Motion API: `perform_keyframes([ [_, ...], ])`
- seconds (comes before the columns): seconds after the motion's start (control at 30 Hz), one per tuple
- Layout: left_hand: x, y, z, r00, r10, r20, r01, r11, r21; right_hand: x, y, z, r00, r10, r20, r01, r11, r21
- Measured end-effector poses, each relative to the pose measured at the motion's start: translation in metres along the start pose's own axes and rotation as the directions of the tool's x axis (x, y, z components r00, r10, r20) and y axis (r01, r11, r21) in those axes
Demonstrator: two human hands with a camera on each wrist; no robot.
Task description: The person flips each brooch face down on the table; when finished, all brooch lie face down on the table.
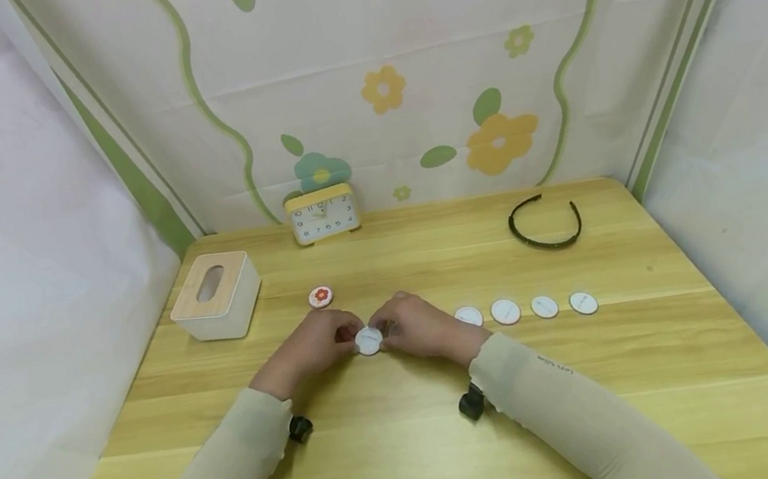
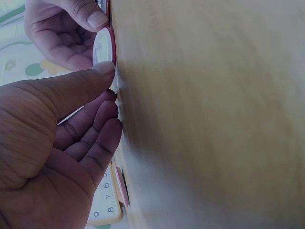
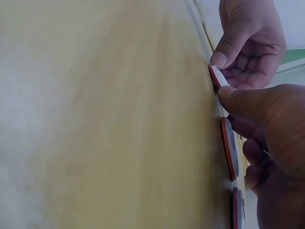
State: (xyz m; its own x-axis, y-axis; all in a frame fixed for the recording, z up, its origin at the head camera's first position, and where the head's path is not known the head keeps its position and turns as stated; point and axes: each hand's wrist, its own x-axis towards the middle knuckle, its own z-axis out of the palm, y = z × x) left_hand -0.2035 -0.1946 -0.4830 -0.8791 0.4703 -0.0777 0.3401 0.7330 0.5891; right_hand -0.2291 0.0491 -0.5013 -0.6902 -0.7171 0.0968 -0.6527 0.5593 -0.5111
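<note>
A small round white disc with a red edge is pinched at its two sides on the wooden table. My left hand holds its left side, with the thumb on the rim in the left wrist view. The opposite side is held by my right hand, thumb against the edge. Just beyond the left hand lies a similar disc with a red flower facing up. Several white-faced discs lie in a row to the right, one partly hidden by the right wrist.
A white tissue box with a wooden lid stands at the left. At the back are a yellow alarm clock and, toward the right, a dark headband. Flower-patterned fabric hangs behind the table.
</note>
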Motion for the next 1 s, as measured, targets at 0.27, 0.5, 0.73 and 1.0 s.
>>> perform_keyframes([
  [0.27, -0.001, 0.001, 0.0, 1.0, -0.004, 0.008, 0.004, 1.0, 0.02, 0.002, 0.002, 0.003, 1.0, -0.016, 0.026, 0.016, 1.0, -0.01],
  [0.5, -0.001, -0.002, -0.004, 1.0, -0.016, -0.005, 0.016, 1.0, 0.025, 0.001, -0.001, 0.004, 1.0, -0.006, 0.026, 0.007, 1.0, -0.027],
  [0.73, 0.0, -0.019, -0.017, 0.971, -0.138, -0.197, 0.143, 0.99, 0.012, 0.001, -0.001, 0.005, 0.999, 0.01, 0.048, -0.008, 0.999, -0.052],
  [1.0, 0.013, -0.044, -0.033, 0.928, -0.26, -0.267, 0.254, 0.965, -0.058, 0.0, 0.001, 0.006, 0.999, 0.02, 0.045, -0.018, 0.999, -0.044],
])
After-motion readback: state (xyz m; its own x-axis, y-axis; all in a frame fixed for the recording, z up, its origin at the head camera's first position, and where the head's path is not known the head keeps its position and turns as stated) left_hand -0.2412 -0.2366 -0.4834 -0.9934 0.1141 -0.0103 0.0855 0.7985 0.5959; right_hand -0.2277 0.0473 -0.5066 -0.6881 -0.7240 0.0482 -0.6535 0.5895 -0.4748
